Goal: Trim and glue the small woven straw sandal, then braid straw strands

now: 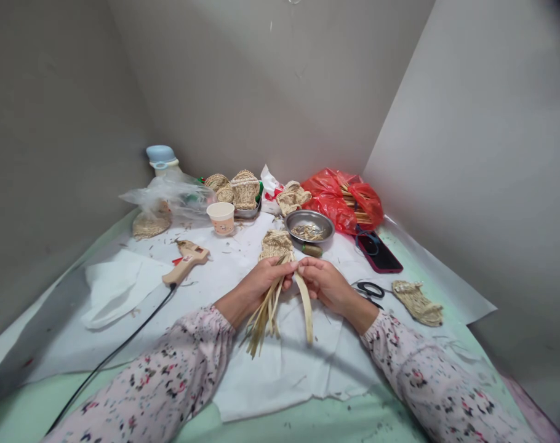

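A woven straw piece (276,243) lies in front of me, with loose straw strands (260,320) hanging from it toward me. My left hand (265,278) is closed on these strands near the woven edge. My right hand (324,280) pinches a wider flat straw strip (305,307), which hangs down between the hands. The fingertips of both hands nearly meet. Just beyond them are a metal bowl (328,231) with short straw clippings and a small dark green roll (312,250). Black-handled scissors (371,289) lie beside my right wrist, partly hidden.
A glue gun (188,261) with a black cord lies left. Behind stand a paper cup (221,223), a lidded bottle (162,161), a clear plastic bag (169,191) and woven pieces (245,189). At right are a red bag (326,191), a phone (380,253) and another woven piece (417,303).
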A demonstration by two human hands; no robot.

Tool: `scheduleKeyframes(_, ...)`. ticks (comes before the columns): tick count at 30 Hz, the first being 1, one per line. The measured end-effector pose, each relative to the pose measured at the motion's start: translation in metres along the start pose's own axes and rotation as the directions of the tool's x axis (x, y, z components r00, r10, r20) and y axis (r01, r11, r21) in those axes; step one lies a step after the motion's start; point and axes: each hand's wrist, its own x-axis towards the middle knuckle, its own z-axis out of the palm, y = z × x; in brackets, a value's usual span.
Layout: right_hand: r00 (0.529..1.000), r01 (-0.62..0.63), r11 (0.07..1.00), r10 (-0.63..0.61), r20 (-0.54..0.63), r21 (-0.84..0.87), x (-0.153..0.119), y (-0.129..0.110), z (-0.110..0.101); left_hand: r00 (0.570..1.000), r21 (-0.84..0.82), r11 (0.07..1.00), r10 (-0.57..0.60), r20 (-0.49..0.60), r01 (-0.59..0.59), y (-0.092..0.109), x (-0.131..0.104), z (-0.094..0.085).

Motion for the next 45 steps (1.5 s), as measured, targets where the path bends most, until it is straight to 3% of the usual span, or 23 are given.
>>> scheduleKeyframes(15,0.998,0.02,0.988,-0.029,-0.055,-0.155,0.002,0.007,-0.006,0.999,0.14,0.99,-0.002,0.035,-0.003,0.002,-0.003,0.005)
scheduleKeyframes(24,0.995,-0.036,0.986,0.021,-0.097,-0.164,-0.004,-0.002,0.007,0.998,0.217,0.976,-0.015,0.063,0.001,0.001,-0.004,0.008)
scheduleKeyframes(35,0.98,0.017,0.965,-0.068,-0.185,-0.263,-0.002,0.002,0.01,0.996,0.174,0.985,0.002,0.091,-0.018,-0.002,-0.003,0.005)
scheduleKeyframes(41,0.999,0.002,0.999,-0.003,-0.035,-0.038,-0.002,-0.001,0.005,0.985,0.053,0.998,-0.053,0.162,0.044,0.003,-0.007,0.004)
scheduleKeyframes(45,1.0,0.01,1.0,-0.01,0.008,0.0,0.0,0.0,0.0,0.993,-0.026,0.998,-0.05,0.107,0.053,0.003,-0.004,0.005)
